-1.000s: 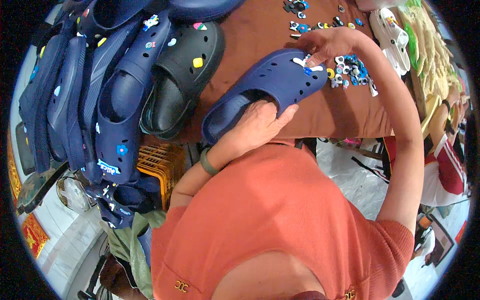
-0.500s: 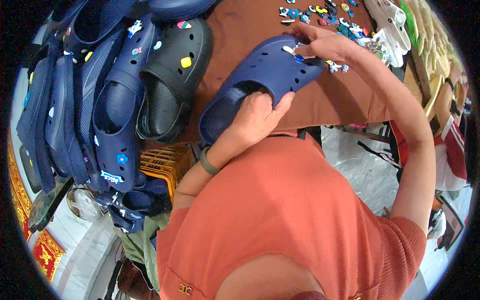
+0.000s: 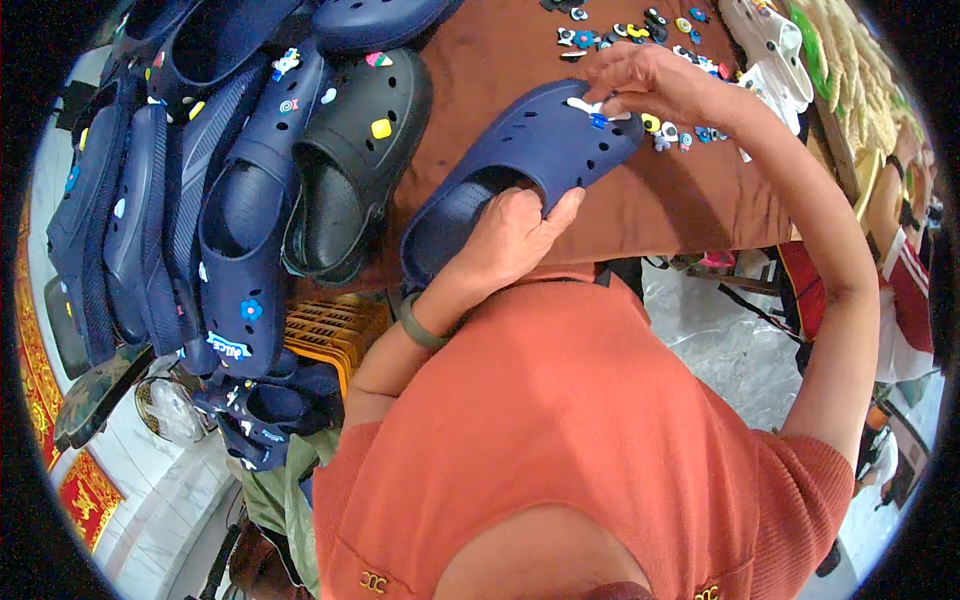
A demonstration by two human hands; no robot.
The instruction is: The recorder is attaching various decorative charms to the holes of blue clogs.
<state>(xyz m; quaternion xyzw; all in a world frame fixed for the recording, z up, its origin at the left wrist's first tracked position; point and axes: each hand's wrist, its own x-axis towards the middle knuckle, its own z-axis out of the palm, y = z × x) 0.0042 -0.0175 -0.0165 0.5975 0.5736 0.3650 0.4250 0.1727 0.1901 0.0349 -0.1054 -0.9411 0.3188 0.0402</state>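
A navy blue clog (image 3: pixel 525 135) is held at a slant over the brown cloth, its toe pointing up and right. My left hand (image 3: pixel 513 232) grips it, the fingers inside the foot opening and the thumb along the outer side. On the toe sits a white and blue shoe charm (image 3: pixel 597 113). My right hand (image 3: pixel 655 85) hovers right by this charm, thumb and forefinger apart, with nothing visible between them. Its other fingers are partly hidden. Beyond it, many small colourful charms (image 3: pixel 630 35) lie scattered on the cloth.
A black clog (image 3: pixel 345 165) and several navy clogs (image 3: pixel 240 215) with charms are lined up on the left. White clogs (image 3: pixel 770 50) stand at the far right. An orange plastic crate (image 3: pixel 330 335) is below the table's edge, and the brown cloth (image 3: pixel 690 215) covers the table.
My right hand's fingers have lifted and opened off the toe, so the charm shows more fully. My left hand keeps its hold on the clog, which has barely shifted.
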